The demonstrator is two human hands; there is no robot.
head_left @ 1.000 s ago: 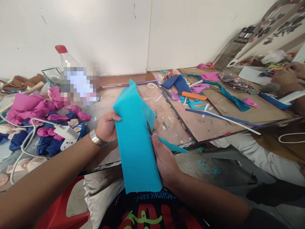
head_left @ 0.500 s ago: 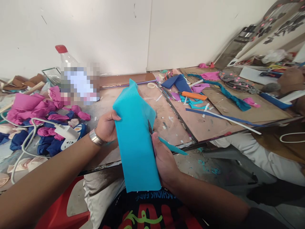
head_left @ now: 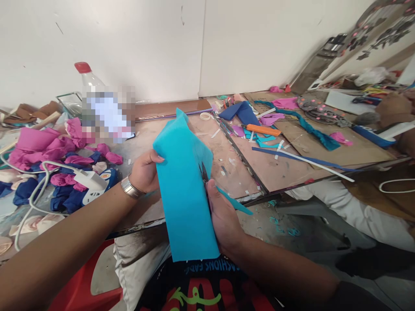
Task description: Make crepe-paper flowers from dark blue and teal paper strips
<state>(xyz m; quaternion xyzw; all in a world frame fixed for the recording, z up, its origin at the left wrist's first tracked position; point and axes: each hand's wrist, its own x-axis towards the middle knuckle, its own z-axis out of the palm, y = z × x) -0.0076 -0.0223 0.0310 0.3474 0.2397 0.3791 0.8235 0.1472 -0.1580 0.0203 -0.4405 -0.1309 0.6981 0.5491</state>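
Observation:
A long turquoise sheet (head_left: 184, 194), which looks like crepe paper or thin cloth, hangs over my lap in front of the table edge. Its left edge is pinched in my left hand (head_left: 146, 170), thumb on top and the other fingers behind it. At its right edge my right hand (head_left: 225, 218) is closed around scissors (head_left: 204, 173), whose handles are mostly hidden in the palm. The dark blades point up and stand slightly apart over the sheet. A narrow turquoise strip (head_left: 235, 201) sticks out to the right behind my right thumb.
On the left lie pink fabric pieces (head_left: 42, 147), dark blue ones and a power strip (head_left: 100, 185) with a white cable. A red-capped bottle (head_left: 83, 68) stands behind. To the right are an orange cutter knife (head_left: 263, 130), scraps and cardboard (head_left: 304, 142). Another person's hand (head_left: 395, 108) shows far right.
The scissor blades have opened from nearly together to slightly apart. Both hands and the turquoise sheet stay almost where they were; the strip has shifted slightly.

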